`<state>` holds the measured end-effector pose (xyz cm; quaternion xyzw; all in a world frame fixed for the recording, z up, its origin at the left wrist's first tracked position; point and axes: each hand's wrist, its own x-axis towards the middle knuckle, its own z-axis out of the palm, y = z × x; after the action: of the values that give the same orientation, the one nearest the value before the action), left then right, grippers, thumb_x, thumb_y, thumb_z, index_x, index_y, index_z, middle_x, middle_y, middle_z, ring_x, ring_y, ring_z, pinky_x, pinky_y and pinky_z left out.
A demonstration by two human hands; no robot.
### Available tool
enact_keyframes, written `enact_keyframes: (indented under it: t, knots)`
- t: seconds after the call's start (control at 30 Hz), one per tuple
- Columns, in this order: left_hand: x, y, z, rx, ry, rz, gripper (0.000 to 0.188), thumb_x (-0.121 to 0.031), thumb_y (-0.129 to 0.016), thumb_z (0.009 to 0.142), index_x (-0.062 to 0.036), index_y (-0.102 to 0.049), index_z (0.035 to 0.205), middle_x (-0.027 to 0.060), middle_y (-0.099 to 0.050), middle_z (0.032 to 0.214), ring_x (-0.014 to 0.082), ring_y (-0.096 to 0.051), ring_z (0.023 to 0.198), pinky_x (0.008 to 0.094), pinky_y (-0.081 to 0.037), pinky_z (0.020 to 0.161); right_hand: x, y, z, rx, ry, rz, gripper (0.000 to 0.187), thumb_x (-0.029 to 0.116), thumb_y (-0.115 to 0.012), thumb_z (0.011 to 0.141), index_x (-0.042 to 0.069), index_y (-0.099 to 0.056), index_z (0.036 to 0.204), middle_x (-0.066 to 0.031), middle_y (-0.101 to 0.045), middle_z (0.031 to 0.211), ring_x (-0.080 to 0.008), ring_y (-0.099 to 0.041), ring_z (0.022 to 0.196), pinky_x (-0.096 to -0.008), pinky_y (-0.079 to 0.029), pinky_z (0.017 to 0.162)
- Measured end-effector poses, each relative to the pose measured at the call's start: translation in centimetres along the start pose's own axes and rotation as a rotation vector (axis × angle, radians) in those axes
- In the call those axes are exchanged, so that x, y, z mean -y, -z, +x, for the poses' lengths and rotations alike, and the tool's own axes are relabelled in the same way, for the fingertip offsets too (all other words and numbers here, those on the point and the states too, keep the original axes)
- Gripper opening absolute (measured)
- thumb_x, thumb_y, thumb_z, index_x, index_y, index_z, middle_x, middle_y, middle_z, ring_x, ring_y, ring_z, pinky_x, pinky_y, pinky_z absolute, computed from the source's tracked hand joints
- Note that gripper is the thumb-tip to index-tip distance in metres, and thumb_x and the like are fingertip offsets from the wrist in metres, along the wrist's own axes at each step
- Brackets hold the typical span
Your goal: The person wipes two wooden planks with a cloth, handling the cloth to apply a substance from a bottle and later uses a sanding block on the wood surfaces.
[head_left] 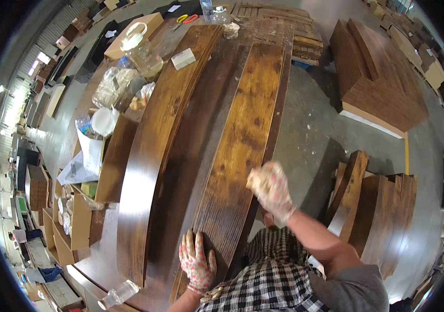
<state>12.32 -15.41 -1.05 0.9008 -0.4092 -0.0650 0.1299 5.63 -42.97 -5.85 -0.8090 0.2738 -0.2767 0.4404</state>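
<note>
The long brown wood-grain board (245,130) lay on a dark brown worktable (193,140), seemingly best steadied by the floral-gloved left hand (197,261), flat with fingers slightly spread, while the floral-gloved right hand (274,192) clutched a pale crumpled wad (253,180) at its right edge.

A long wood-grain board (244,127) lies flat on the worktable (276,32); knotted amber, its nearer part darker.

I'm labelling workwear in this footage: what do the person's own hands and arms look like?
The left hand and right hand wear whitish gloves patterned with pinkish-red spots. A grey sleeve covers the right upper arm; both visible forearms are uncovered.
</note>
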Motion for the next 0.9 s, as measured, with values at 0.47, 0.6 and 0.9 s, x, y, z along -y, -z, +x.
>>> enact_keyframes:
  t: [0.47, 0.6, 0.9]
  knots:
    - [0.2, -0.5, 0.2, -0.086, -0.057, 0.127, 0.051, -0.028, -0.057, 0.085, -0.0064, -0.052, 0.131, 0.0255, -0.046, 0.134, 0.0440, -0.049, 0.116, 0.0514, -0.043, 0.094, -9.5, 2.5, 14.7, -0.188, -0.141, 0.256, 0.018, 0.018, -0.069, 0.080, 0.006, -0.059, 0.090, -0.0118, -0.055, 0.092, -0.0295, -0.053, 0.090, -0.0443, -0.047, 0.077]
    - [0.1, 0.4, 0.4, 0.009, -0.079, 0.115, 0.059, -0.041, -0.059, 0.085, -0.0046, -0.052, 0.130, 0.0277, -0.047, 0.132, 0.0450, -0.050, 0.114, 0.0520, -0.044, 0.093, -12.4, 9.2, 28.9, -0.346, 0.247, -0.299, 0.010, 0.017, -0.065, 0.079, 0.010, -0.058, 0.075, -0.0087, -0.058, 0.074, -0.0217, -0.054, 0.077, -0.0400, -0.044, 0.080]
    - [1.1, -0.7, -0.3, -0.088, -0.109, 0.230, 0.058, -0.047, -0.061, 0.085, -0.0062, -0.055, 0.126, 0.0279, -0.053, 0.123, 0.0445, -0.054, 0.107, 0.0512, -0.048, 0.086, -13.9, 7.3, 28.0, -0.261, 0.213, -0.138, 0.014, 0.018, -0.067, 0.083, 0.007, -0.061, 0.091, -0.0084, -0.057, 0.092, -0.0237, -0.056, 0.086, -0.0371, -0.048, 0.077]
